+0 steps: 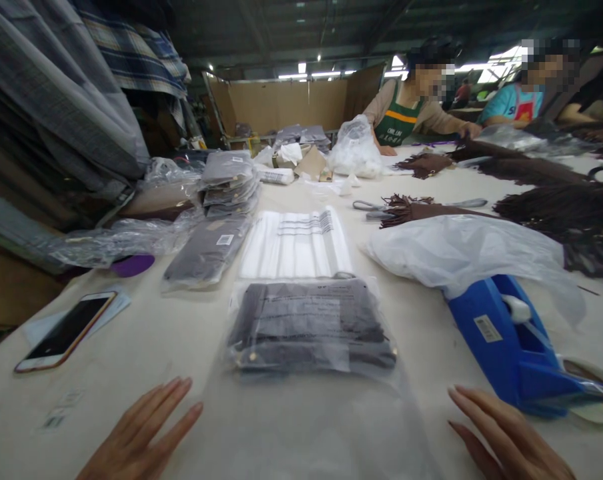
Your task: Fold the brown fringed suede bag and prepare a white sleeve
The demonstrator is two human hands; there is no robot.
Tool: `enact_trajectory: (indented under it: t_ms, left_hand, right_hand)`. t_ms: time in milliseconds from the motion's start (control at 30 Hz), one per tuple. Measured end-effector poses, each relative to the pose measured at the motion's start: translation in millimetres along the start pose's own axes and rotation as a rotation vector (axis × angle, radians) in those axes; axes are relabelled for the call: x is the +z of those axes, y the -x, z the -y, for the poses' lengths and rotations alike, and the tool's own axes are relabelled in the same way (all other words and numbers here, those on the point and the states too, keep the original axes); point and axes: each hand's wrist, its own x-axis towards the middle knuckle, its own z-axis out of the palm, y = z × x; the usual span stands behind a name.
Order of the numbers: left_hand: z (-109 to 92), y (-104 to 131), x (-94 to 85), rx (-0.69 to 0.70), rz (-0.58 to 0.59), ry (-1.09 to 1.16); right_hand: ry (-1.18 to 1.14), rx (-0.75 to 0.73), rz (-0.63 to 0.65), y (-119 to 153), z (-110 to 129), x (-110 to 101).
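1. Your left hand (pixel 144 430) is open, its fingers extended and gripping nothing, to the left of the clear plastic bag with a dark, flat, folded article inside (pixel 306 320).
2. Your right hand (pixel 506 433) is open too, fingers loosely bent and empty, near the blue plastic tape dispenser (pixel 486 333).
3. The bag lies flat on the pale tabletop (pixel 181 340) between your hands, just in front of the white stack of printed plastic sleeves (pixel 296 247).
4. Handle it with flat, light fingers — the thin film looks likely to crease or slide.
5. Keep your right wrist away from the dispenser — its front end looks easy to snag.
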Motion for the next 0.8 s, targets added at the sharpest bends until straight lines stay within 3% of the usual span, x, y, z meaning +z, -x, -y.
enact_trajectory:
  t_ms: [67, 133, 300, 433, 500, 633, 700, 800]
  left_hand:
    - [7.6, -31.7, -2.4, 0.193, 0.046, -0.025]
    - [7.8, -54.5, 1.1, 0.283, 0.056, 0.005]
    - [-0.7, -77.8, 5.5, 0.226, 0.025, 0.236]
    - [-1.4, -86.4, -6.5, 0.385, 0.266, 0.288]
    - [-2.4, -83.2, -6.7, 0.241, 0.304, 0.415]
    - [-4.4, -69.5, 9.9, -0.421, 0.225, 0.673]
    - [-4.1, -70.9, 21.8, -0.647, 0.26, 0.667]
    - [-4.4, -85.1, 38.7, -0.797, 0.254, 0.568]
  right_hand:
    - [0.042, -0.154, 0.045, -19.7, -14.8, 9.3]
    - [0.052, -0.341, 0.106, -38.6, -20.4, 18.1]
    - [-0.149, -0.609, 0.272, -75.1, -11.5, 15.4]
    - [-0.245, -0.667, 0.36, -92.2, -5.1, 11.9]
    - [-0.365, -0.504, 0.415, -91.2, -2.7, 16.9]
    - [-0.637, 0.27, 0.413, -73.1, 2.3, 34.0]
    - [-0.647, 0.441, 0.335, -64.5, 4.6, 42.4]
    - [-0.512, 0.551, 0.192, -59.9, 11.7, 53.2]
